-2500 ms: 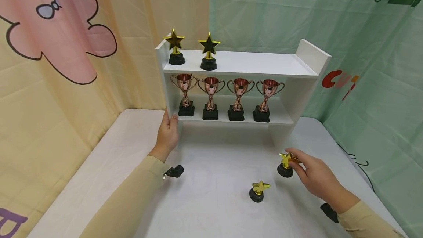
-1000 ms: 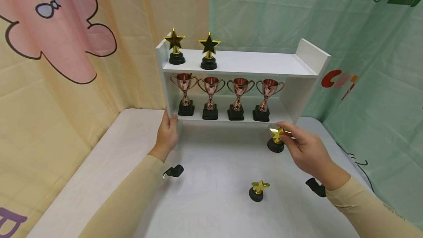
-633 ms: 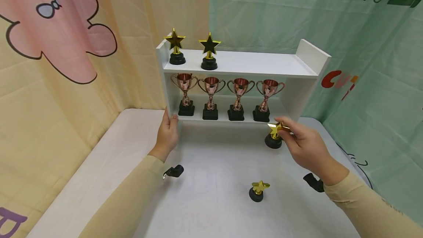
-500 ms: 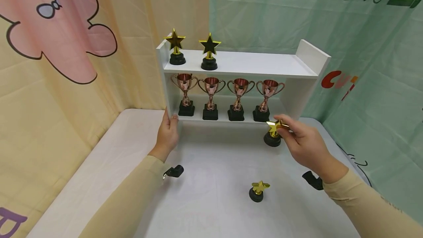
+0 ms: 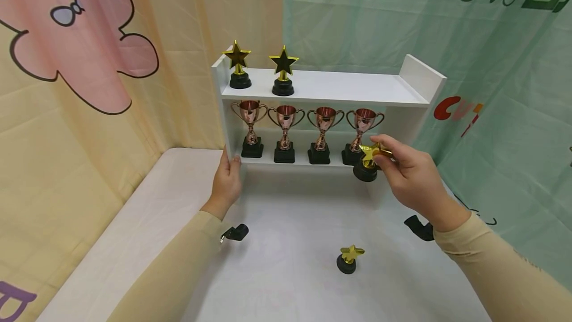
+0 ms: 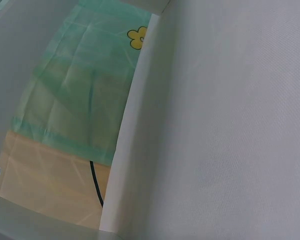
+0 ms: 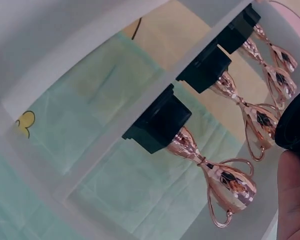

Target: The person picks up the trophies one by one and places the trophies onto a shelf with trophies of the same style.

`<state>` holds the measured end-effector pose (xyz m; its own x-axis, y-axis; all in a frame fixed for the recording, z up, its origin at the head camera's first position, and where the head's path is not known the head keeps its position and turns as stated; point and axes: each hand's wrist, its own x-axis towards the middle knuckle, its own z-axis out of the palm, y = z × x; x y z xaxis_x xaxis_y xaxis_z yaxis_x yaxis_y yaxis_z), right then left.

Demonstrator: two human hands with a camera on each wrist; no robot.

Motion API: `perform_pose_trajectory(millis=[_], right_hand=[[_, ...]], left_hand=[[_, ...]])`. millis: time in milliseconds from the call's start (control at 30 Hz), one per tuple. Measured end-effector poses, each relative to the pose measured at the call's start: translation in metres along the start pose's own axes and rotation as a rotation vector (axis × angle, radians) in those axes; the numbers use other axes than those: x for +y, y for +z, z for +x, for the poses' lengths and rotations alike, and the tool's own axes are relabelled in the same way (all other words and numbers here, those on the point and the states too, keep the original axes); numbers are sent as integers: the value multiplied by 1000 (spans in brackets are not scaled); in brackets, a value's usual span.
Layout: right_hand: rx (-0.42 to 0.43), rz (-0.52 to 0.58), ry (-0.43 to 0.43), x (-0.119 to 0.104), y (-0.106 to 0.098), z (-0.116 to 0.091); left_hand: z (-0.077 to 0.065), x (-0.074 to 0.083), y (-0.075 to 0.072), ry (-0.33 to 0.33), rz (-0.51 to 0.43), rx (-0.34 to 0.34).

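My right hand (image 5: 413, 178) pinches a gold star trophy (image 5: 367, 162) by its star, with the black round base hanging below. In the head view this trophy overlaps the front of the lower shelf, beside the rightmost copper cup trophy (image 5: 363, 122). In the right wrist view, its black base (image 7: 296, 122) and a finger (image 7: 292, 200) show at the right edge. My left hand (image 5: 227, 183) grips the left side panel of the white shelf unit (image 5: 348, 86). Another gold star trophy (image 5: 350, 258) stands on the table. The left wrist view shows no hand.
Two star trophies, one at the left end (image 5: 239, 66) and one beside it (image 5: 283, 71), stand on the top shelf. Several copper cups line the lower shelf. Patterned curtains (image 5: 178, 63) hang behind the white-covered table (image 5: 286, 282).
My right hand has lifted the star trophy up and to the left, from over the table to the lower shelf's front edge. My left hand has stayed on the side panel.
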<state>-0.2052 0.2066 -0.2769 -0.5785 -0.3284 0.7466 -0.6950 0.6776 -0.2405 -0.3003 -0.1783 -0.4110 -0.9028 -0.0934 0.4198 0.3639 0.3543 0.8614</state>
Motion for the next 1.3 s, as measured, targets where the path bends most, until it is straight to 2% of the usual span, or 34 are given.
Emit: perform_pose_trajectory(millis=[467, 1300], right_hand=[[50, 35, -42, -10, -5, 35], [99, 102, 31, -26, -11, 97]], left_hand=[[0, 0, -1, 1, 7, -16], [-2, 3, -1, -27, 9, 1]])
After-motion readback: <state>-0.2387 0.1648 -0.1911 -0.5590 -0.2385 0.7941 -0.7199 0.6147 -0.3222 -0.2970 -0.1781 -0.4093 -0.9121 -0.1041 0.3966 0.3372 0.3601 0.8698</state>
